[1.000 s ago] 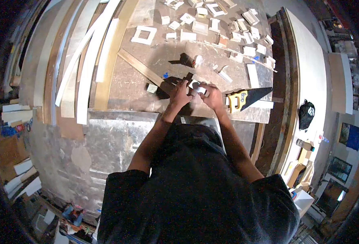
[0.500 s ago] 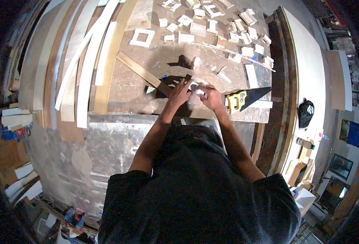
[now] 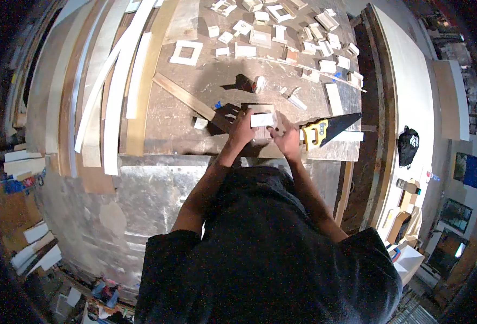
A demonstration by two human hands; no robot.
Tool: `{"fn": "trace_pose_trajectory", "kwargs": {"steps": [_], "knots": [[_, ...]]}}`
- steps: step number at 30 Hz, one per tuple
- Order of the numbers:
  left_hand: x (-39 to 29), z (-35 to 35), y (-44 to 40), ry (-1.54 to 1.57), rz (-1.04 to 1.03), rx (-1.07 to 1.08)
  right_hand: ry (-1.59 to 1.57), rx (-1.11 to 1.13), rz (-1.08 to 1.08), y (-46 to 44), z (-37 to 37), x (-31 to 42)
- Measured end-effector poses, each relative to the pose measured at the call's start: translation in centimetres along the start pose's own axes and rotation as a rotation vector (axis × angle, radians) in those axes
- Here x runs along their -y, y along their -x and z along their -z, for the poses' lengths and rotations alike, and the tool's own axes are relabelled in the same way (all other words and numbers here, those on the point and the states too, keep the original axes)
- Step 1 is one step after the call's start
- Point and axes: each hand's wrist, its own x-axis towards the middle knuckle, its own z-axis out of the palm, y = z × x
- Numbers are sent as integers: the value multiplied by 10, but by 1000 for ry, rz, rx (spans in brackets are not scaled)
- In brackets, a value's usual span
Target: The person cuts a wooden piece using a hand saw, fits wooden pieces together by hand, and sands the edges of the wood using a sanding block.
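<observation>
Presently, a small white block (image 3: pixel 262 120) is held at the near part of the desk (image 3: pixel 165 127), in front of the person's body; whether it rests on something below cannot be judged. By the left hand (image 3: pixel 242 129), the block is pinched at its left end; the right hand (image 3: pixel 287 141) is placed at the other side, blurred, with its fingers somewhat spread and its thumb close to the lower right corner; whether the block is touched by this thumb is not clear. Just behind the block, a pale wooden piece (image 3: pixel 260 108) is seen; whether the two are joined cannot be distinguished.

For good handling, the left grip should be kept firm and the white face level; pressure is best given evenly from both ends, so that no tilt is produced. Care is advised with the saw (image 3: pixel 331 129), which lies near the right hand, its handle side being closest; the white container (image 3: pixel 259 85) beyond the hands, and the slanting wooden strip (image 3: pixel 181 96) at the left, should likewise not be knocked.
</observation>
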Motion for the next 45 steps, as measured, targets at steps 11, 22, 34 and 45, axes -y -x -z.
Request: {"fn": "trace_pose_trajectory", "kwargs": {"steps": [11,22,34,45], "knots": [[11,-1,-6,132,-5,-1,26,68,32,26,-20,-41],[1,14,-13,-40,-4,62,-47,92,11,17,-11,-46],[-14,31,-4,249,-30,-2,-365,24,-141,-7,-7,-34],[4,19,-11,279,-99,-5,-336,25,-259,-21,-26,-46]]}}
